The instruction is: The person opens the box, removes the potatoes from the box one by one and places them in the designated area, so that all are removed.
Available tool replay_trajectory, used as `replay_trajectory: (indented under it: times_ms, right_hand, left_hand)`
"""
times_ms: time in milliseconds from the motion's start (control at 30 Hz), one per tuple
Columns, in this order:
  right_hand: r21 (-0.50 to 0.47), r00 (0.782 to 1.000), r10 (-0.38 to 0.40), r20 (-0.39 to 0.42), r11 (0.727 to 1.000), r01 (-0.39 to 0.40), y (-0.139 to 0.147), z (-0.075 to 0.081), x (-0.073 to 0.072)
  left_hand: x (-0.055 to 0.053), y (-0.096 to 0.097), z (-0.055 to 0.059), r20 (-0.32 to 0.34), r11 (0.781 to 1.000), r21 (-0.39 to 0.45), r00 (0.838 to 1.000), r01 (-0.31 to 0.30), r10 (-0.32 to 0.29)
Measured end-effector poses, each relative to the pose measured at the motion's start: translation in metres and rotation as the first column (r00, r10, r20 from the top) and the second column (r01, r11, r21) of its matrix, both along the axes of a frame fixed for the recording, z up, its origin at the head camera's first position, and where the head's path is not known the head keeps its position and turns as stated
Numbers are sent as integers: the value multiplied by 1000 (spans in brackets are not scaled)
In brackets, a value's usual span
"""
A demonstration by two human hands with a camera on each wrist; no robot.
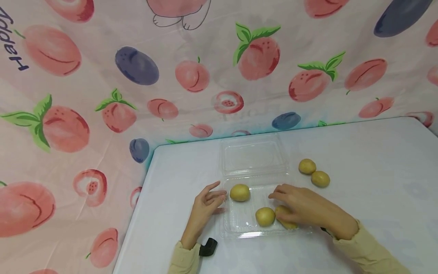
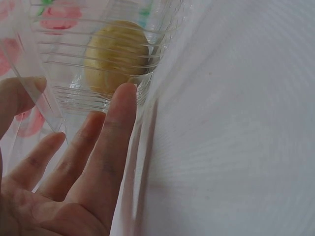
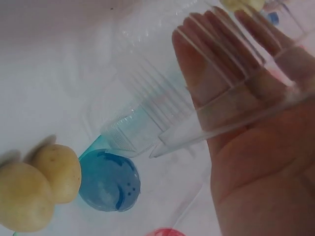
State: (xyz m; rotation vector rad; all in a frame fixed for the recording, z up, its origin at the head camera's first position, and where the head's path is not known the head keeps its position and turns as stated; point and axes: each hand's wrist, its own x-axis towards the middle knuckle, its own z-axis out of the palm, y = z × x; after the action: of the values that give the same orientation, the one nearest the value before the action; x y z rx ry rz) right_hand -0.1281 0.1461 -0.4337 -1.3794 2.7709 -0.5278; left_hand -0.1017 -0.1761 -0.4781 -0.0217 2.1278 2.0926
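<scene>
A clear plastic clamshell box lies on the table with its lid folded back. It holds three potatoes: one at the left, one at the front middle, and one at the front right, partly hidden by my right hand. My right hand reaches over the box's right wall, fingers extended, thumb over the front-right potato. Through the clear wall, the right wrist view shows those fingers fairly straight. My left hand is at the box's left side, fingers extended beside the wall near the left potato.
Two more potatoes, one behind and one in front, lie close together on the white table, right of the box. A fruit-patterned cloth hangs behind the table. A black strap piece sits at my left wrist.
</scene>
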Motion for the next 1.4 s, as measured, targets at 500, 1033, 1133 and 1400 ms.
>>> replay_trajectory:
  times_ms: [500, 1033, 1133, 1400]
  right_hand:
    - [-23, 997, 21, 73, 1000, -19, -7, -2, 2]
    - [-35, 990, 53, 130, 998, -49, -6, -2, 4]
    - [-36, 988, 62, 139, 998, -57, -7, -1, 4]
    - [-41, 991, 101, 83, 994, -97, -6, 1, 2]
  left_hand:
    - [0, 1, -1, -4, 1000, -1, 1000, -1, 1]
    - [1, 1, 0, -20, 1000, -18, 1000, -2, 2]
    - [0, 2, 0, -20, 1000, -17, 1000, -1, 1]
    - [1, 1, 0, -19, 1000, -26, 1000, -6, 5]
